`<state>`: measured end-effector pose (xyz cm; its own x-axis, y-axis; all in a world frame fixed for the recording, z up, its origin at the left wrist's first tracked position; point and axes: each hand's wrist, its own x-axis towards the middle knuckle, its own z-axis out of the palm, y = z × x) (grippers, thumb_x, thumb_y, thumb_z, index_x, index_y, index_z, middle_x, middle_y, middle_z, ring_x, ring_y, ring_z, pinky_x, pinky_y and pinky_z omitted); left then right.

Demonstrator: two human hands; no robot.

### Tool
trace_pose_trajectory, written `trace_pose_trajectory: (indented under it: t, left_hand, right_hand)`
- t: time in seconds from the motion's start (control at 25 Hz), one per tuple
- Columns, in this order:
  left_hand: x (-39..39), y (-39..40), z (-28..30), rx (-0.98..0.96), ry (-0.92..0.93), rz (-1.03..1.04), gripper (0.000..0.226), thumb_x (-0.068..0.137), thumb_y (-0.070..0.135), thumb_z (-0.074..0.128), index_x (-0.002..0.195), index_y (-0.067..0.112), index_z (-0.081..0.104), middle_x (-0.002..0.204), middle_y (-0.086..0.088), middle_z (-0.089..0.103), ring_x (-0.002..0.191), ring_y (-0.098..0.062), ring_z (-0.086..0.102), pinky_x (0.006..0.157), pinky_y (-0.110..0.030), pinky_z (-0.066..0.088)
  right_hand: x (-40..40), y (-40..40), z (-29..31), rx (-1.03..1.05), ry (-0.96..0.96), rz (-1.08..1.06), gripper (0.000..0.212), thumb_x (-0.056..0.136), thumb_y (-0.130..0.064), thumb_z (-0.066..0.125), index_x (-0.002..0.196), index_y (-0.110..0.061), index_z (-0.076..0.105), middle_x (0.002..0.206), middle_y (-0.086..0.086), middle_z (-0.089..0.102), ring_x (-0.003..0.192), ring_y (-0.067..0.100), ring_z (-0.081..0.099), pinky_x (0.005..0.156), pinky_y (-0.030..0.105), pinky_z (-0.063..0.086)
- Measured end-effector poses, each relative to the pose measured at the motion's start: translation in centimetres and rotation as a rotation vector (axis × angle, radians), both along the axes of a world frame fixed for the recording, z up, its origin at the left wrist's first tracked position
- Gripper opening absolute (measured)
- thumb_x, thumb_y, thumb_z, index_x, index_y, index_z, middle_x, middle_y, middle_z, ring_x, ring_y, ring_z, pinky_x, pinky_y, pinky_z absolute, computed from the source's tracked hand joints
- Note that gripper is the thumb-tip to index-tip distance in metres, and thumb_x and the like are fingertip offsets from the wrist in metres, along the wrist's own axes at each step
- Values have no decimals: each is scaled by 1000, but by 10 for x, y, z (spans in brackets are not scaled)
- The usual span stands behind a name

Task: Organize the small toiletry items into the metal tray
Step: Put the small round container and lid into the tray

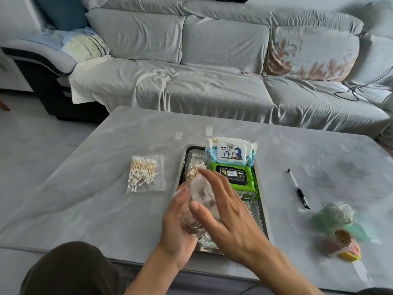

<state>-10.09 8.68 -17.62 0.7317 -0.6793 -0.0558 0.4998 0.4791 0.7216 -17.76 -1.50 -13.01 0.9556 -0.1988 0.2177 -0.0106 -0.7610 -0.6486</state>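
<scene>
A metal tray (263,211) lies on the grey table. In it are a white baby-wipes pack (231,153), a green wipes pack (234,174), a clear box (196,162) with cotton swabs spilling into it, and a ribbed clear container (253,206). My left hand (177,226) holds a clear plastic bag (201,199) tipped toward the box. My right hand (225,211) rests on the bag's right side with its fingers spread. A second bag of cotton swabs (145,174) lies flat to the left of the tray.
A black pen (297,189) lies right of the tray. Near the table's right front are a green mesh bundle (338,216) and a small pink and yellow packet (342,244). A covered grey sofa (212,71) stands beyond the table.
</scene>
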Motion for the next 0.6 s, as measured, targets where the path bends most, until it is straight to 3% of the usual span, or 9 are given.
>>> trace_pose_trajectory:
  t: [0.12,0.24,0.36,0.44,0.6]
  left_hand:
    - [4,3,5,82,-14,-82,60,86,47,56,135,13,55,129,-20,63,114,-33,63,98,-55,44]
    - [-3,-1,2,53,-7,-62,71,81,45,67,139,9,48,133,-26,57,115,-35,62,92,-49,49]
    - [-8,-1,-1,-81,-13,24,74,70,42,82,128,9,51,116,-19,66,106,-30,67,85,-40,56]
    - [-10,-1,-1,-121,-45,48,66,66,43,85,119,15,55,111,-14,68,103,-28,67,85,-36,56]
    - [-11,-4,-6,-85,-108,60,64,69,44,83,119,18,54,115,-16,66,108,-30,65,91,-41,53]
  right_hand:
    - [-5,-10,-4,-185,5,28,71,89,-74,26,152,-46,10,154,-13,27,128,8,42,98,32,44]
    - [-6,-8,-9,-169,-37,-41,73,87,-75,24,151,-42,17,129,-10,41,107,10,51,87,33,47]
    - [-6,-1,-9,-142,-68,-100,70,86,-77,21,145,-39,26,117,-9,41,97,8,54,80,32,49]
    - [-5,1,-7,-140,-70,-117,69,86,-77,20,142,-37,30,115,-9,42,93,8,54,75,31,49]
    - [-9,2,-7,-170,-53,-162,68,87,-77,17,141,-38,31,113,-10,43,78,8,56,63,26,41]
